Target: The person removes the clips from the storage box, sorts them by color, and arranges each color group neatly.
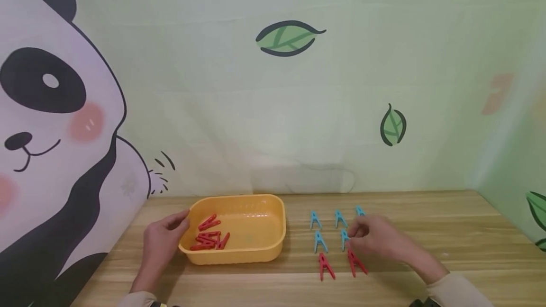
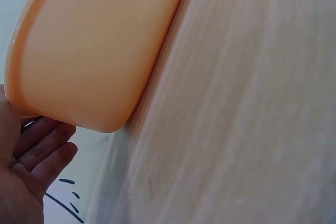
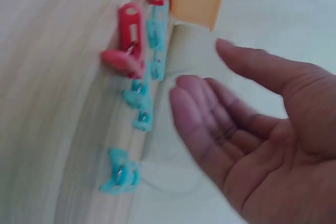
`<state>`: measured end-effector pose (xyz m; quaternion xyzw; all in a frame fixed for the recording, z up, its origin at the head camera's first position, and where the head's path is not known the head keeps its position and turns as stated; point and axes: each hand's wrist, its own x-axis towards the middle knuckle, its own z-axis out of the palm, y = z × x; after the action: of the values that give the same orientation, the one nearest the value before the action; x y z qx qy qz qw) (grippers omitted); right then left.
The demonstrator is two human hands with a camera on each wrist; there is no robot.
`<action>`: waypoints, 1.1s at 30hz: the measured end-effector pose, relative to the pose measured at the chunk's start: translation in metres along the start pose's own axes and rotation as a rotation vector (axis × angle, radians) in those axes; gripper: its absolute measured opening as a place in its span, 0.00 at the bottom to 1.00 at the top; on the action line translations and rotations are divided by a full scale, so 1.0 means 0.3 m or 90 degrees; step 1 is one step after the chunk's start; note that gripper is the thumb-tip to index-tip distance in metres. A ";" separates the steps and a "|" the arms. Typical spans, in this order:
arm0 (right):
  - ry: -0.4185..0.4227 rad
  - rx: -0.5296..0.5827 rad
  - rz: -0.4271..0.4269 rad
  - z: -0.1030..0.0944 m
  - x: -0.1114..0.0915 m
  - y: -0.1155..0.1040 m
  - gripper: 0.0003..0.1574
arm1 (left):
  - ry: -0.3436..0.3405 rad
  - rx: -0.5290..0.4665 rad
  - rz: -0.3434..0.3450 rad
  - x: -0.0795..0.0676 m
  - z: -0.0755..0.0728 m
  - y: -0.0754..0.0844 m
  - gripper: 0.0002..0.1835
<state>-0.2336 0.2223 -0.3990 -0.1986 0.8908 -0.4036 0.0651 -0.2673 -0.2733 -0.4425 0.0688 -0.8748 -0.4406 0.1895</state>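
On the left of the table stands a yellow plastic basin with several red clothespins inside. At its left end, my left hand grips the rim between thumb and forefinger, the other fingers loosely extended beside the wall. Several blue clothespins are laid out in rows to the basin's right. Nearer me lie two red clothespins, one on the left and one on the right. My right hand hovers over the right-hand pins, partly covering some blue ones. Its thumb and fingers are apart, holding nothing.
The wooden tabletop runs back to a pale green cloth backdrop printed with leaves. A large printed panda fills the left side of the backdrop.
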 end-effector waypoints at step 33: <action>0.027 0.062 -0.193 0.326 0.342 -0.335 0.15 | -0.020 -0.016 -0.010 0.007 0.000 -0.001 0.20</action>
<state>-0.2700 0.0529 -0.3846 -0.3188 0.8310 -0.4559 -0.0059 -0.2691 -0.2742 -0.4422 0.0667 -0.8716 -0.4539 0.1729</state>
